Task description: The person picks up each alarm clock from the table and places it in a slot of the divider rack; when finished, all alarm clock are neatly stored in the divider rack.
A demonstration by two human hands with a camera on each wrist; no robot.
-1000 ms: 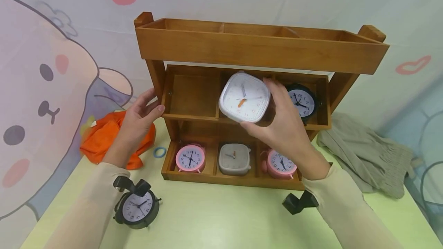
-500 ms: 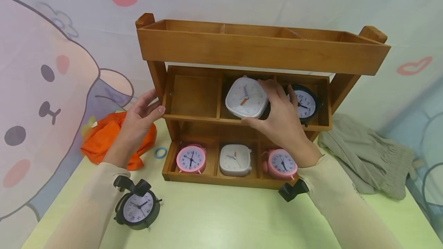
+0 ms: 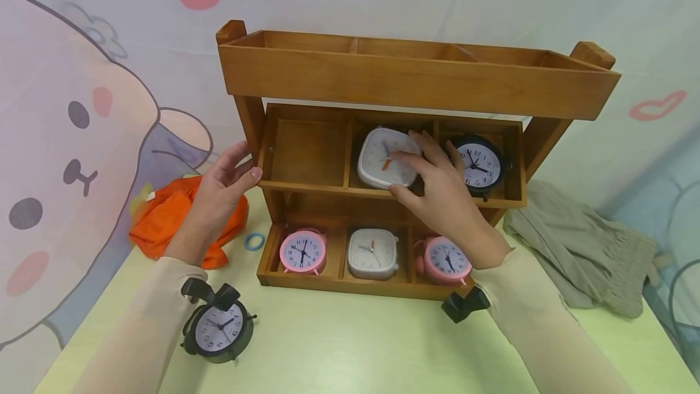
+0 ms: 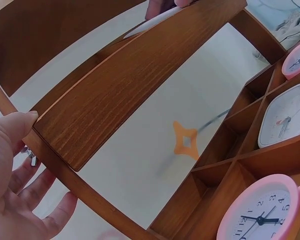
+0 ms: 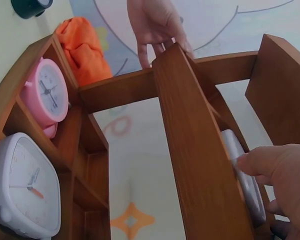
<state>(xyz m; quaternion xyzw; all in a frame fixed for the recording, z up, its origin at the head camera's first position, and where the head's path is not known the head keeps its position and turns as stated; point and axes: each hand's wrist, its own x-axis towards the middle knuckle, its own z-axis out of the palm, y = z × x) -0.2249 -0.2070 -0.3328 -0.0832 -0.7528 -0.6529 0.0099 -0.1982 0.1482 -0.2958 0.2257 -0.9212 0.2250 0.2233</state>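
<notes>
A white rounded-square alarm clock [image 3: 377, 157] leans in the middle compartment of the middle tier of a wooden shelf [image 3: 421, 82]. My right hand [image 3: 445, 199] lies over its right part, index fingertip on the face and thumb by the lower edge. In the right wrist view a fingertip touches the clock's [image 5: 240, 175] front. My left hand [image 3: 219, 199] holds the shelf's left side at that tier. The left wrist view shows its thumb on the tier's corner and its fingers around the side post [image 4: 100, 200]. A black round clock [image 3: 477, 166] fills the compartment to the right.
On the bottom tier sit a pink clock [image 3: 302, 252], another white clock [image 3: 373, 253] and a second pink clock [image 3: 445, 260]. A black clock [image 3: 221, 330] lies on the table by the left sleeve. Orange cloth [image 3: 164, 217], a blue ring [image 3: 254, 241] and grey-green cloth [image 3: 579, 248] flank the shelf.
The right hand has lowered the white clock into the middle compartment. Its grip has loosened, and the index finger has moved onto the clock face. The left hand stays on the shelf.
</notes>
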